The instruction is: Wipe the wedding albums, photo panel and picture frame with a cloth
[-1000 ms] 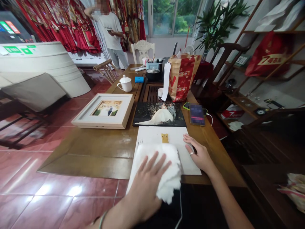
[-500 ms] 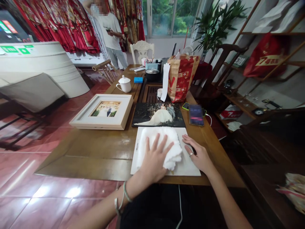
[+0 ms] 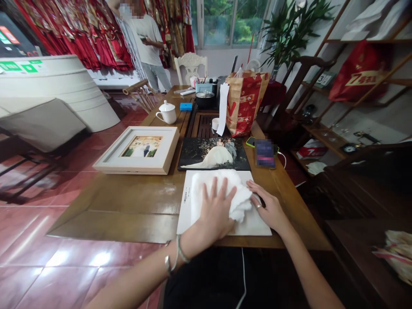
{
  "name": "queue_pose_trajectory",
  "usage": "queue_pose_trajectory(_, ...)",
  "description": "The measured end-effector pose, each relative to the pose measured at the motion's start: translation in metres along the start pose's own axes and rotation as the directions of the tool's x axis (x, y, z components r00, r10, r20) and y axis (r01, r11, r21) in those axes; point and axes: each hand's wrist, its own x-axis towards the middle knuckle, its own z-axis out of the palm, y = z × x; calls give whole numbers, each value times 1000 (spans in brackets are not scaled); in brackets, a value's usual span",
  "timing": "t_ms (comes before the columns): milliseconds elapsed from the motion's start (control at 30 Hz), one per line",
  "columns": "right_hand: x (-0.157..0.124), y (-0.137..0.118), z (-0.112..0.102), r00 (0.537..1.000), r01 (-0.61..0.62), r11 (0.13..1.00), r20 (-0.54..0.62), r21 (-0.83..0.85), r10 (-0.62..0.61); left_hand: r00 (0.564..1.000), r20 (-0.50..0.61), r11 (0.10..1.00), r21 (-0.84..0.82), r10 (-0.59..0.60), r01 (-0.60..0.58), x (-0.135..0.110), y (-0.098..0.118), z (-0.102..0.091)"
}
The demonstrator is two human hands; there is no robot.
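Observation:
My left hand [image 3: 217, 208] lies flat with fingers spread on a white cloth [image 3: 240, 206], pressing it onto a white panel [image 3: 259, 223] at the table's near edge. A small barcode shows at the panel's left side. My right hand [image 3: 267, 206] rests on the panel's right edge, fingers stretched out and a ring on one of them. Its fingertips are close to the cloth; whether they touch it I cannot tell. Directly behind the panel lies a dark wedding photo print [image 3: 214, 154]. To the left is a pale wooden frame [image 3: 138, 150] around a smaller wedding picture.
A phone [image 3: 265, 153] with a cable lies at the right. Farther back on the wooden table [image 3: 122, 210] stand a white lidded mug [image 3: 166, 112], a blue box [image 3: 186, 106], a black pot [image 3: 205, 98] and a paper bag [image 3: 246, 103]. A person [image 3: 148, 38] stands beyond.
My left hand has slid to the right with the cloth, whose right side now reaches close to my right hand. My right hand stays in place on the panel.

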Motion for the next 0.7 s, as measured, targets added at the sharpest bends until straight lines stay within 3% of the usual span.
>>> queue_pose_trajectory(133, 1, -3, -1, 1000, -25, 1000, -10, -7, 25, 1000, 13, 999, 39, 12, -13, 38, 2, -9)
queue_pose_trajectory(233, 0, -1, 0, 999, -33, 999, -12, 7, 33, 995, 5, 993, 73, 95, -95, 44, 3, -11)
queue_pose_trajectory(367, -1, 9, 1, 1000, -5, 997, -27, 81, 7, 981, 56, 979, 67, 187, -191, 20, 18, -8)
queue_pose_trajectory(567, -1, 10, -3, 999, 11, 979, 36, 206, -19, 957, 137, 965, 26, 256, -262, -36, 69, 3)
queue_pose_trajectory(700, -2, 5, -4, 999, -27, 975, 30, 220, 21, 960, 147, 970, 14, 238, -243, -47, 80, 5)
